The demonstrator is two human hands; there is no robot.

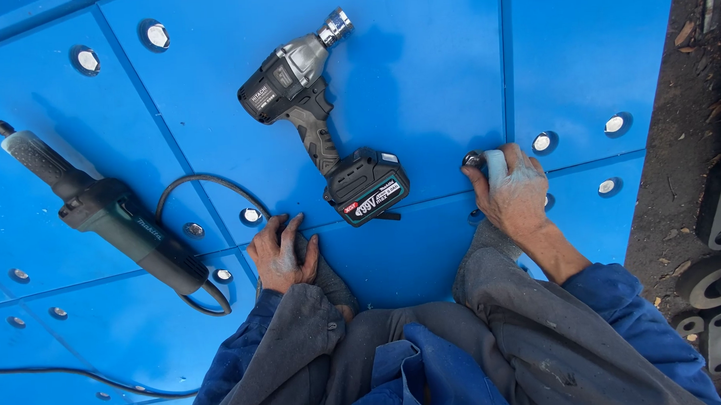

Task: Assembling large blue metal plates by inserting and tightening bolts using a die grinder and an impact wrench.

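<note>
My right hand pinches a bolt at a hole in the blue panel; my left hand lies flat and empty, near the cordless impact wrench.

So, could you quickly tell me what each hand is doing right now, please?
Left hand: open, resting flat on the blue panel, holding nothing.
Right hand: closed around a small metal bolt at the panel.

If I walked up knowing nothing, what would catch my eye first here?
The bright blue panelled surface studded with bolt heads fills the view. On it lie a cordless impact wrench at centre and a corded grinder on the left. The right hand touches a small metal piece at a hole; the left hand rests flat on the panel.
</note>
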